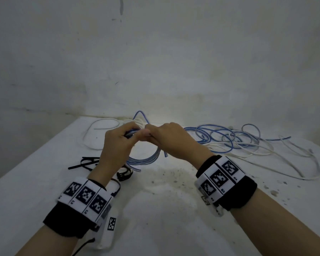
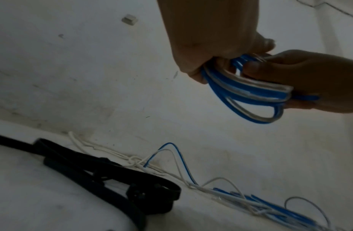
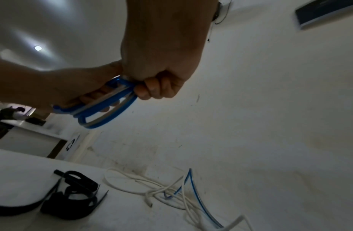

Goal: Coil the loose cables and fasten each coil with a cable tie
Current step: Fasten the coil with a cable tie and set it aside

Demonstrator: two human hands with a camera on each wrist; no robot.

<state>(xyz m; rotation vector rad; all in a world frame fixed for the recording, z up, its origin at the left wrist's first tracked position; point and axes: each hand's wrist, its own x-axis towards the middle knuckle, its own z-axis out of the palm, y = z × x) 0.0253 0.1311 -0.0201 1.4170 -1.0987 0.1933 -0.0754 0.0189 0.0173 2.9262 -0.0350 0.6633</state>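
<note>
Seen from the head camera, a person's left hand (image 1: 118,143) and right hand (image 1: 171,140) meet above a white desk (image 1: 164,209), both closed around a coil of blue-and-clear cable (image 1: 146,159) whose lower loops hang between the wrists, clear of the desk top. Loose blue cables (image 1: 220,137) and white cables (image 1: 277,156) lie tangled at the desk's far right, a white cord loop (image 1: 92,133) at the far left, and black cable ties (image 1: 85,162) lie just left of the left wrist, with a looped black tie (image 1: 125,174) beneath the coil. Both wrists wear black bands with printed square markers (image 1: 86,194). From the left wrist camera, the left hand (image 2: 211,46) grips the coil (image 2: 248,96) from above with fingers curled round its strands, while the right hand (image 2: 310,81) pinches the coil's opposite side; black cable ties (image 2: 112,179) lie on the desk below, with loose cables (image 2: 241,198) strung along the wall edge. From the right wrist camera, the right hand (image 3: 160,75) is clenched on the top of the coil (image 3: 106,109), and the left hand (image 3: 63,87) holds its other side; black cable ties (image 3: 76,195) and white cables (image 3: 152,187) rest on the desk (image 3: 17,179) beneath, against a scuffed white wall (image 3: 270,109).
</note>
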